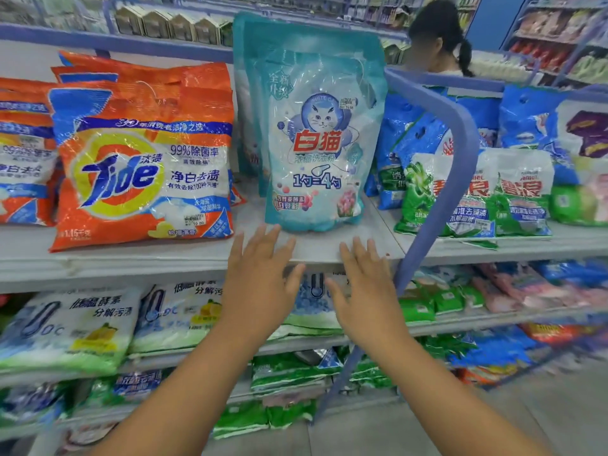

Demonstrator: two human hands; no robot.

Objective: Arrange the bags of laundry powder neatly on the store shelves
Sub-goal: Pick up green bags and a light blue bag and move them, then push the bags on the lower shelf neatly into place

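Note:
A teal bag of laundry powder with a cat logo (316,139) stands upright on the grey shelf (197,255), with more teal bags behind it. An orange Tide bag (144,166) leans to its left. My left hand (263,278) and my right hand (365,284) hover just below the teal bag at the shelf's front edge, fingers spread and straight, holding nothing. Neither hand touches the bag.
A blue shelf upright (457,153) curves down right of the teal bag. Green and white bags (477,195) and blue bags (404,133) fill the right section. White bags (72,324) lie on the lower shelf. A person (437,37) stands behind the shelving.

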